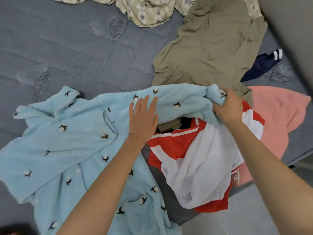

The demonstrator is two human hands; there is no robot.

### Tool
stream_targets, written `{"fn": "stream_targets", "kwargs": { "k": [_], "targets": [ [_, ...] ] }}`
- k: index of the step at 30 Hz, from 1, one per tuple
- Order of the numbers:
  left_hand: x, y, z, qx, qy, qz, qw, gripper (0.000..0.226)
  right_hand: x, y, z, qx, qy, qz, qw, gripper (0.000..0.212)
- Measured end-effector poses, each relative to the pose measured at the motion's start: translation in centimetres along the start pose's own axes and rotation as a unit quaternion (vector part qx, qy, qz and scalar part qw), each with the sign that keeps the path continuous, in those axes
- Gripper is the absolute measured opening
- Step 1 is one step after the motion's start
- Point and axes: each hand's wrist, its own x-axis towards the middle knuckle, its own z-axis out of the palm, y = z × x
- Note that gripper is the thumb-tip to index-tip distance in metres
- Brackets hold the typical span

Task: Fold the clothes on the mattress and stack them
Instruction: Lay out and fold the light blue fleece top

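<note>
Bare grey mattress [67, 48] is lying open across the upper left, offering the widest free room. Its lower-right edge is running diagonally beside the pale floor [254, 209]. The light blue fleece garment [59, 150] is spreading over the lower left of the mattress, with its long axis running from lower left up toward the right, where one sleeve is stretching out. The left hand [144, 117] is resting flat on that sleeve, fingers straight and apart. The right hand [227, 107] is clamping the bunched sleeve end, lifting it over a red and white jersey [199, 158]. An olive garment [211, 48] is lying behind, a pink garment [279, 119] is reaching the mattress edge at right, and a navy striped piece [264, 65] is lying beyond. The left forearm and the bottom frame edge are cutting off the blue garment's lower part. The grey blurred shape at top right is remaining hard to make out.
</note>
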Motion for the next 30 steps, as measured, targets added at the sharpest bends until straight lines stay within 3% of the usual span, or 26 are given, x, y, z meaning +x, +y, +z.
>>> {"fn": "stream_targets", "kwargs": {
  "k": [5, 10, 12, 16, 20, 25, 30],
  "targets": [
    [-2.4, -2.8, -0.7, -0.083, 0.03, -0.031, 0.996, 0.054, -3.5, -6.1, 1.9, 0.049, 0.02, -0.068, 0.996, 0.033],
    [-4.6, -6.4, -2.3, -0.252, 0.063, -0.032, 0.965, 0.046, -8.5, -13.8, 5.2, 0.112, -0.04, -0.115, 0.986, 0.037],
    [-5.7, -7.8, -3.0, -0.353, 0.064, -0.06, 0.932, 0.041, -10.7, -16.4, 6.8, 0.131, -0.059, -0.121, 0.982, 0.044],
    [-8.1, -11.1, -4.5, -0.549, 0.038, -0.15, 0.822, 0.034, -15.4, -21.3, 10.3, 0.187, -0.12, -0.129, 0.966, 0.053],
    [-11.1, -15.2, -4.8, -0.659, 0.034, -0.192, 0.727, 0.03, -21.0, -25.2, 13.6, 0.288, -0.219, -0.097, 0.927, 0.04],
    [-15.6, -21.1, -3.7, -0.672, 0.084, -0.302, 0.671, 0.036, -27.1, -28.7, 16.7, 0.397, -0.378, -0.023, 0.836, 0.046],
    [-19.4, -26.1, -2.0, -0.664, 0.089, -0.365, 0.646, 0.035, -30.3, -30.4, 19.3, 0.411, -0.451, -0.014, 0.792, 0.064]
  ]
}}
